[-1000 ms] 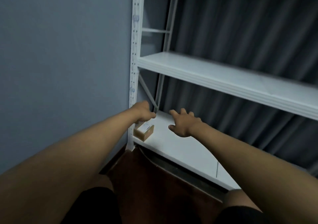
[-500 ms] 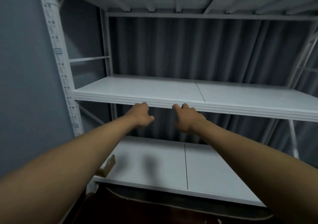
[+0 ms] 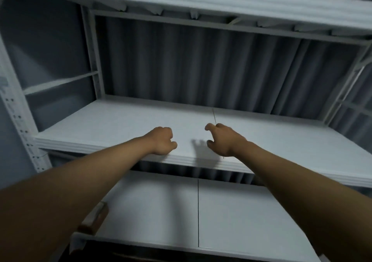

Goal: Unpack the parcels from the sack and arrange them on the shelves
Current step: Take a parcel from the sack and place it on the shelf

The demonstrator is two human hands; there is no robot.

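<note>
Both your arms reach out over the middle shelf (image 3: 112, 121) of a white metal rack, nothing held.

L hand (image 3: 162, 140) is curled into a loose fist at the shelf's front edge, no parcel in it. R hand (image 3: 224, 139) hovers just beside it, fingers bent claw-like, also holding nothing. One brown cardboard parcel (image 3: 94, 219) sits on the lower shelf (image 3: 241, 217), far-left front corner, partly hidden by your L forearm. Grey curtain (image 3: 191, 64) behind the rack.

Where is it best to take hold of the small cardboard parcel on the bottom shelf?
Probably across its narrow sides, coming from above and the front: the cardboard parcel lies flat at the bottom shelf's front left corner, partly hidden by the left forearm.
</note>
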